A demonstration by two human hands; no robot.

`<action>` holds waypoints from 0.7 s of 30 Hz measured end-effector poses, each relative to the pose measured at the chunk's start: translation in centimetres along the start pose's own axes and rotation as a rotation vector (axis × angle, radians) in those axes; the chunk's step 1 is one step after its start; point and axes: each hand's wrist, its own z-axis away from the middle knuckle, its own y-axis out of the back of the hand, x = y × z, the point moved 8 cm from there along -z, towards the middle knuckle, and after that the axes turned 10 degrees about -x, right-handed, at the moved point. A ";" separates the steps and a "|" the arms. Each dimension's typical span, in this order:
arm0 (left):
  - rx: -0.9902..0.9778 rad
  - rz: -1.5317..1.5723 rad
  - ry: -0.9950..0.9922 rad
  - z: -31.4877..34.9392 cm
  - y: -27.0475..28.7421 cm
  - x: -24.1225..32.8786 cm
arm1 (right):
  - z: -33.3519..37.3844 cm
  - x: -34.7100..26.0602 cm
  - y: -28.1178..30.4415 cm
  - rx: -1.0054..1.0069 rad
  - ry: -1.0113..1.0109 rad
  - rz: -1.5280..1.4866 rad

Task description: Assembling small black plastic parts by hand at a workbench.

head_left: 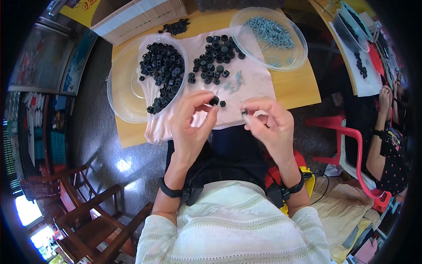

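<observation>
Between thumb and forefinger, my left hand (192, 121) pinches a round black plastic cap (214, 100) above the near part of a pale pink cloth (259, 86). Level with it on the right, my right hand (270, 123) pinches a small dark piece (245, 112), too small to make out. A loose black part (223, 104) shows just beside the cap. Farther off on the cloth lies a heap of black caps (215, 57), with a few small silvery screws (237, 79) near it. A clear round tub (125, 116) to the left holds many similar black parts (162, 66).
Another clear tub (303, 61) at the far right holds a pile of screws (270, 33). An open cardboard box (136, 20) stands at the table's back left. Wooden chairs (94, 211) are at lower left. A red plastic stool (351, 127) and a co-worker's arm (378, 145) are to the right.
</observation>
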 end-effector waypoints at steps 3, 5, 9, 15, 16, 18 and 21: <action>-0.151 0.667 0.095 1.0 -1.7 -0.1 | 0.4 -3.9 -2.8 -0.163 0.269 0.315; -0.169 0.730 0.081 1.3 -1.5 0.6 | 0.7 -4.6 -3.7 -0.163 0.330 0.402; -0.216 0.874 0.099 2.1 -1.6 1.2 | 1.6 -4.7 -3.6 -0.162 0.304 0.356; -0.258 0.914 0.104 3.0 -1.2 2.4 | 2.5 -4.5 -3.7 -0.166 0.219 0.001; -0.265 0.927 0.100 3.1 -1.2 2.4 | 2.8 -4.5 -3.7 -0.164 0.222 0.008; -0.265 0.921 0.065 3.4 -1.0 2.3 | 3.3 -3.9 -3.8 -0.178 0.170 -0.086; -0.269 0.938 0.053 3.9 -0.9 2.5 | 4.1 -3.2 -4.1 -0.157 0.136 -0.170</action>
